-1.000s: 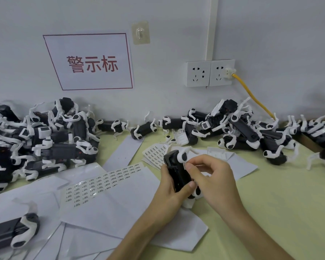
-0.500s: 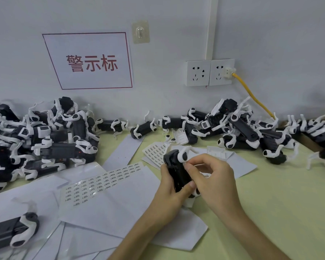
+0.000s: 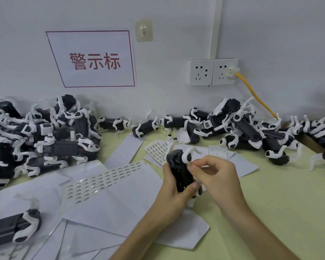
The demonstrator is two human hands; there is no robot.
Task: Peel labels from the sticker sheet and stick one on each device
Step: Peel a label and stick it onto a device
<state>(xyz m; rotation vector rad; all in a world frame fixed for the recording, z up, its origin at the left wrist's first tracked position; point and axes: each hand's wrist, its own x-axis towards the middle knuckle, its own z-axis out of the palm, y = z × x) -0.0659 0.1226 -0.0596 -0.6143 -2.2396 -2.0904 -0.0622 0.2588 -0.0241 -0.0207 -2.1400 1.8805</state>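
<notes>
In the centre of the frame the left hand [image 3: 174, 192] grasps a black device [image 3: 180, 171] upright, with the thumb across its lower front. The right hand [image 3: 217, 177] has curled fingers, and its fingertips [image 3: 192, 166] pinch the device at the right edge, just under the white part. Whether a label is between them, I cannot tell. The sticker sheet [image 3: 101, 182] lies flat on white papers [image 3: 120, 207], left of the hands. Along the wall lie a left pile [image 3: 45, 139] and a right pile [image 3: 242, 128] of devices.

A small assembly workshop: piles of identical black-and-white devices [image 3: 51, 139] on a bench [image 3: 281, 199] beneath a wall sign [image 3: 94, 59].
</notes>
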